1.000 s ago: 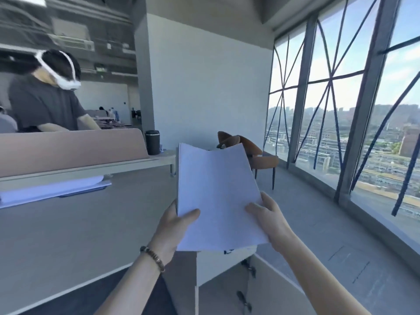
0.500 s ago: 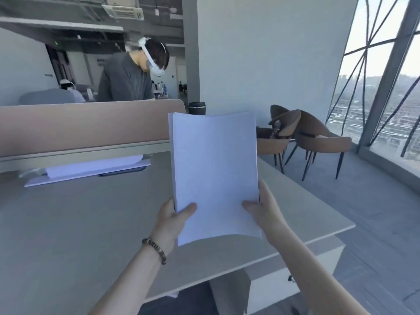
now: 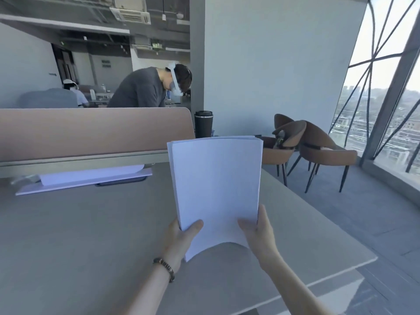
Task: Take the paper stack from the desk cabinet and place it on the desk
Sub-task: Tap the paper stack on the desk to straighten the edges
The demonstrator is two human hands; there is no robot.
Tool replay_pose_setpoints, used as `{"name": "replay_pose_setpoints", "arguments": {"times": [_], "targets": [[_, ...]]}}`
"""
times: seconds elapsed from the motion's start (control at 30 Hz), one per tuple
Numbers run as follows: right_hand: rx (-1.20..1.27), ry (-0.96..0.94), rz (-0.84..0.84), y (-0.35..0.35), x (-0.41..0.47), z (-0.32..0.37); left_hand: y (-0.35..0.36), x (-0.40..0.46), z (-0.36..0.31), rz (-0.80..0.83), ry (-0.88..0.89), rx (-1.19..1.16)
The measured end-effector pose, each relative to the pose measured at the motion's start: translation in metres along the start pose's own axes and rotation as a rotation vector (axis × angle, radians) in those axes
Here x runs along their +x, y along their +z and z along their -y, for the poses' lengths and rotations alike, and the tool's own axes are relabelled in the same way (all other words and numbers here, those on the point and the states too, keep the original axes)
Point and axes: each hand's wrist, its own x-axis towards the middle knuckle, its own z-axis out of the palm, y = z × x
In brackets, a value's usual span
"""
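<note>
A white paper stack point(image 3: 216, 185) is held above the grey desk point(image 3: 79, 235), tilted toward me and bowed upward along its near edge. My left hand point(image 3: 181, 239) grips its lower left corner, thumb on top. My right hand point(image 3: 259, 233) grips its lower right corner, thumb on top too. The stack's shadow falls on the desktop under its near edge. The desk cabinet is out of view.
More white sheets and a dark flat device point(image 3: 91, 177) lie at the desk's far side under a tan divider panel point(image 3: 95, 130). A black tumbler point(image 3: 203, 123) stands behind the stack. Brown chairs point(image 3: 318, 151) stand to the right. Another person point(image 3: 147, 87) bends behind the divider.
The view has swung left and down from the window onto the desktop. The paper stack, held in both hands throughout, now hangs lower over the desk, its near edge more bowed.
</note>
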Motion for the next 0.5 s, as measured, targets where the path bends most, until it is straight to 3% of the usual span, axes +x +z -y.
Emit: {"name": "replay_pose_setpoints", "arguments": {"times": [0.33,0.5], "targets": [[0.018,-0.005,0.021,0.004,0.018,-0.026,0.008,0.010,0.011,-0.038,-0.034,0.052],[-0.054,0.005,0.113,0.003,0.028,-0.042,0.006,0.018,0.021,-0.055,-0.093,0.079]]}}
